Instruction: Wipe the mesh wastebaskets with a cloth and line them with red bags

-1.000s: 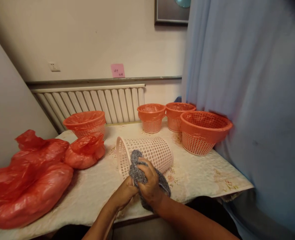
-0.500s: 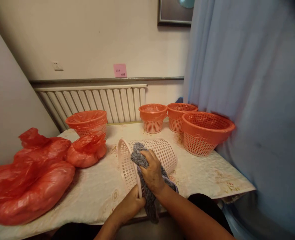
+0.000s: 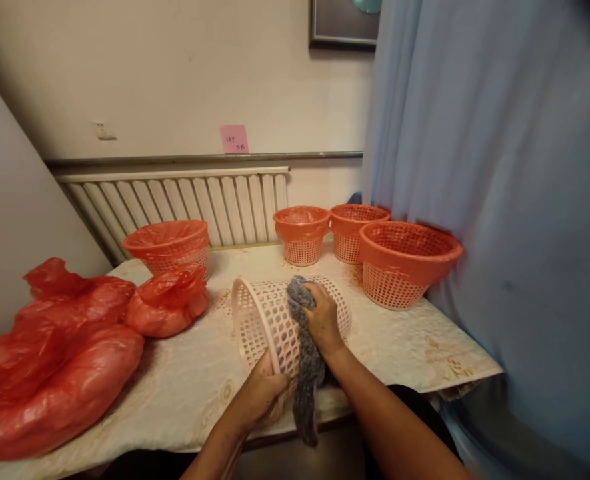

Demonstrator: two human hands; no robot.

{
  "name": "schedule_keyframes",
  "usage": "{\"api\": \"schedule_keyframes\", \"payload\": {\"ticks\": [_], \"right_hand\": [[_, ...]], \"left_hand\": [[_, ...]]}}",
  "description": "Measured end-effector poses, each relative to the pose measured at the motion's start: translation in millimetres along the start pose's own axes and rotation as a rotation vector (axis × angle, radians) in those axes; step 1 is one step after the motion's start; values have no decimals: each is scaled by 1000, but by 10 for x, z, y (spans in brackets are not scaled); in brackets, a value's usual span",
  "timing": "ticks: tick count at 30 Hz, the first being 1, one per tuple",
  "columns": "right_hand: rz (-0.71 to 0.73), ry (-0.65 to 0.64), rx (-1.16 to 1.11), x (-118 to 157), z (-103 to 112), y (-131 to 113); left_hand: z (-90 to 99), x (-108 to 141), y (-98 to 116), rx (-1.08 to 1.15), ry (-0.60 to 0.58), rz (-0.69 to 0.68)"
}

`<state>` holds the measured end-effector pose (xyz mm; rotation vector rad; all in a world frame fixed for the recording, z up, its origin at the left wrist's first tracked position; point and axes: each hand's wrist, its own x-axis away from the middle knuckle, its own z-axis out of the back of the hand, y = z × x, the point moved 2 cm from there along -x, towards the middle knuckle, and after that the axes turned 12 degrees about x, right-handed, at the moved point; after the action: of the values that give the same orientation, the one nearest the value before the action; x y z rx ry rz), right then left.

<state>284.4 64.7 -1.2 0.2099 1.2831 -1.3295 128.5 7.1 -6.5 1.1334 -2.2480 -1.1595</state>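
A pale pink perforated basket lies on its side on the cloth-covered table, its open mouth facing left. My left hand grips the basket's rim at the near side, with some fingers inside, seen through the holes. In my right hand is a grey cloth, bunched under the fingers and pressed on the basket's outer side about midway along. The rest of the cloth hangs down past the table's front edge.
Three baskets lined with red bags stand behind and right; another lined basket stands back left. Filled red bags cover the table's left side. A blue curtain hangs at the right.
My right hand has moved the grey cloth from near the basket's rim to the right, along its side. My left hand still holds the rim. The view has shifted slightly.
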Motion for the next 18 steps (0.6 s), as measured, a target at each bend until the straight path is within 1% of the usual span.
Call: {"api": "schedule_keyframes", "payload": {"ticks": [2, 5, 7, 9, 11, 13, 15, 18], "right_hand": [[-70, 37, 48, -91, 38, 301], [-205, 133, 127, -162, 146, 742], [-289, 205, 167, -152, 216, 948], [-354, 265, 188, -101, 251, 1044], [-401, 311, 203, -17, 241, 1017], [-399, 317, 202, 93, 192, 872], [-339, 272, 170, 222, 120, 628], [-192, 177, 63, 433, 25, 169]], "left_hand": [[54, 8, -8, -28, -31, -20], [205, 10, -45, -107, -46, -47], [293, 9, -63, -160, -36, -53], [331, 6, -56, -173, -34, -44], [316, -4, -19, -146, -49, -29], [275, -23, 40, -109, -80, -26], [246, -50, 101, -85, -103, -28], [254, -89, 159, -76, -92, -30]]}}
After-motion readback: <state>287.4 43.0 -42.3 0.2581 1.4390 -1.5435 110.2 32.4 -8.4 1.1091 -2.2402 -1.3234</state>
